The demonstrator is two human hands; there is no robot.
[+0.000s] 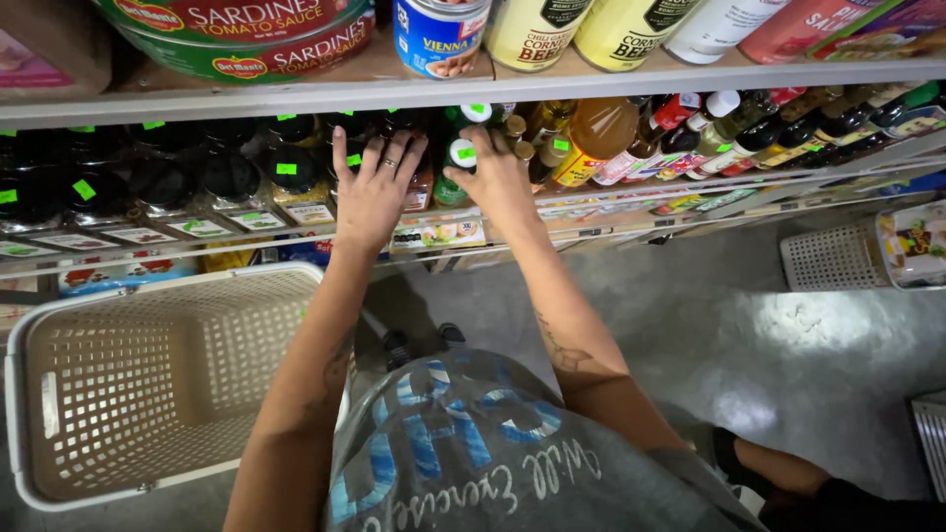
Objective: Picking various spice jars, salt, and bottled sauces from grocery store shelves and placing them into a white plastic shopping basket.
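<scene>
Shelf-sorting step: left hand [377, 187] lies open, spread over dark bottles [296, 163] at the shelf's front edge [246, 239], right hand [498, 182] curls, grip unclear, beside green-capped bottles [458, 158]; next calls for closing on one

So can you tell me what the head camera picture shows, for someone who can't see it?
Seen from above, a person's left hand and right hand rest on dark bottles on a store shelf, the right beside a green-capped bottle. A cream plastic basket sits lower left, and cans line the shelf above.
</scene>
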